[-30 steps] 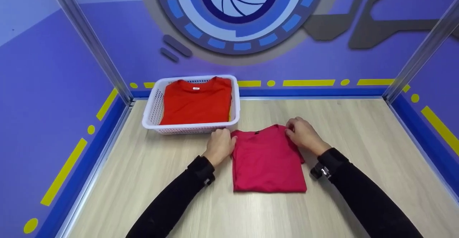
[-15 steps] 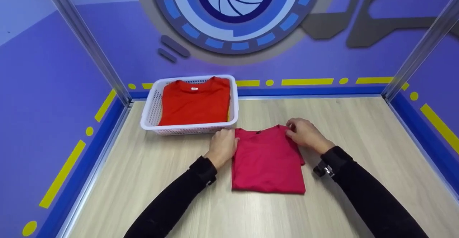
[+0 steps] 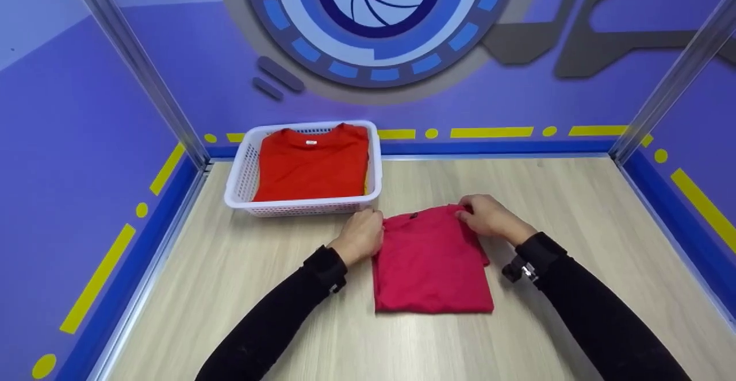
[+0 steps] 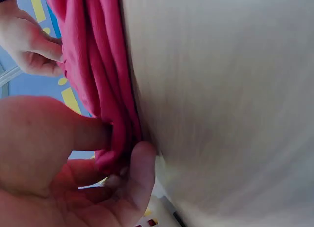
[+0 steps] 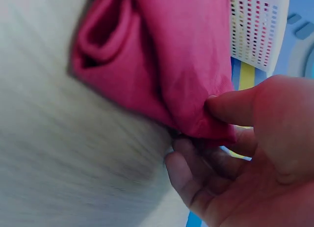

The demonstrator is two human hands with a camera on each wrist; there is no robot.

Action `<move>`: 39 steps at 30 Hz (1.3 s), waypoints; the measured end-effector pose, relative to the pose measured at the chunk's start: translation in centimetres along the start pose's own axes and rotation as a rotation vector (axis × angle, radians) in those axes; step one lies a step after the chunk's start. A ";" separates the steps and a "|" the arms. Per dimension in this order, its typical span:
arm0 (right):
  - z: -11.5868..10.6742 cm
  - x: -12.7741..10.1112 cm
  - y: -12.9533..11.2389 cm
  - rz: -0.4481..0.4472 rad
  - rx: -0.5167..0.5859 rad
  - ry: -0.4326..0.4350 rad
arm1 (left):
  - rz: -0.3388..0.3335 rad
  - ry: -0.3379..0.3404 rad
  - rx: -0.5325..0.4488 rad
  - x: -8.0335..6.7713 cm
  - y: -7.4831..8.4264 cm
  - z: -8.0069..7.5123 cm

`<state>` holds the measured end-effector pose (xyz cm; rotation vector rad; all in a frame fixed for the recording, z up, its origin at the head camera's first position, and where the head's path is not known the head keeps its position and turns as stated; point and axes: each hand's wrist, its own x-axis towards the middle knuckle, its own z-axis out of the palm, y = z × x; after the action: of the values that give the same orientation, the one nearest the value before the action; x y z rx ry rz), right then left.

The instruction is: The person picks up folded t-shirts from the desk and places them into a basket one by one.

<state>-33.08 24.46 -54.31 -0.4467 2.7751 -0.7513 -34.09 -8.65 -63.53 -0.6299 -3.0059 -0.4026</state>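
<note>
Pinching the folded pink shirt (image 3: 431, 260) at both collar corners just in front of the white basket (image 3: 305, 204), the left hand (image 3: 361, 235) and right hand (image 3: 486, 218) are needing equal tension, lifting together so the folds are holding.

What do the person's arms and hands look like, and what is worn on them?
Both arms wear long black sleeves down to the wrists. The left hand and right hand are bare, with no gloves or rings visible. A small black device with grey metal parts sits at the right wrist.
</note>
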 end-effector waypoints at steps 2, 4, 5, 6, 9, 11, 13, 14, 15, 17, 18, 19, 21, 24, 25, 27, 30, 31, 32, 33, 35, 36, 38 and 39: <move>-0.3 -0.2 0.0 -0.007 0.035 -0.005 | -0.003 -0.021 -0.036 -0.6 0.6 -1.4; -0.7 -0.5 0.0 -0.019 0.069 0.001 | -0.007 -0.035 -0.107 -1.7 1.9 -4.1; -1.0 -0.6 -0.1 -0.029 0.080 0.009 | -0.006 -0.034 -0.146 -2.2 2.5 -5.5; -1.2 -0.7 -0.1 -0.039 0.090 0.018 | -0.001 -0.032 -0.185 -2.8 3.1 -6.9; -1.9 -1.3 -0.3 -0.068 0.111 0.050 | 0.023 -0.026 -0.300 -4.1 4.2 -10.3; -2.4 -1.7 -0.5 -0.087 0.119 0.072 | 0.047 -0.014 -0.340 -4.3 4.1 -11.0; -2.9 -2.1 -0.9 -0.109 0.126 0.092 | 0.063 -0.007 -0.370 -4.7 3.9 -11.8; -3.3 -2.3 -1.2 -0.120 0.127 0.103 | 0.067 -0.009 -0.390 -4.9 3.9 -12.2; -3.6 -2.5 -1.5 -0.134 0.126 0.115 | 0.069 -0.005 -0.410 -5.1 3.8 -12.7; -4.4 -3.0 -2.1 -0.155 0.122 0.138 | 0.080 0.010 -0.460 -5.5 3.7 -13.6; -4.8 -3.2 -2.5 -0.163 0.121 0.150 | 0.085 0.022 -0.488 -5.7 3.7 -14.2; -5.2 -3.4 -2.9 -0.169 0.121 0.162 | 0.089 0.038 -0.517 -5.7 3.6 -14.7; -6.1 -3.8 -3.6 -0.177 0.127 0.188 | 0.077 0.070 -0.576 -5.8 3.4 -15.8; -7.1 -4.2 -4.8 -0.195 0.151 0.229 | 0.053 0.128 -0.642 -5.7 2.8 -17.0; -7.4 -4.3 -5.2 -0.202 0.155 0.244 | 0.048 0.145 -0.653 -5.6 2.6 -17.4; -7.7 -4.5 -6.1 -0.222 0.160 0.274 | 0.049 0.179 -0.656 -5.6 2.1 -18.0; -7.9 -4.7 -7.2 -0.259 0.166 0.335 | 0.076 0.232 -0.632 -5.7 1.4 -19.0; -8.0 -4.8 -7.5 -0.272 0.168 0.358 | 0.086 0.252 -0.624 -5.7 1.2 -19.3; -8.0 -4.8 -7.8 -0.289 0.173 0.381 | 0.096 0.268 -0.620 -5.8 1.0 -19.7; -8.1 -4.8 -8.1 -0.308 0.178 0.404 | 0.108 0.281 -0.619 -5.9 0.8 -20.1; -8.2 -4.9 -8.6 -0.352 0.185 0.448 | 0.128 0.292 -0.630 -6.1 0.4 -20.9; -8.3 -4.9 -8.9 -0.373 0.187 0.468 | 0.138 0.294 -0.636 -6.2 0.3 -21.4; -8.5 -4.9 -9.4 -0.415 0.197 0.499 | 0.154 0.289 -0.650 -6.3 0.0 -22.3; -8.5 -4.8 -9.7 -0.434 0.202 0.511 | 0.159 0.291 -0.652 -6.3 -0.2 -22.7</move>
<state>-28.92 22.03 -41.42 -0.9486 3.0391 -1.4024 -28.65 -17.23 -42.31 -0.7489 -2.4940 -1.3497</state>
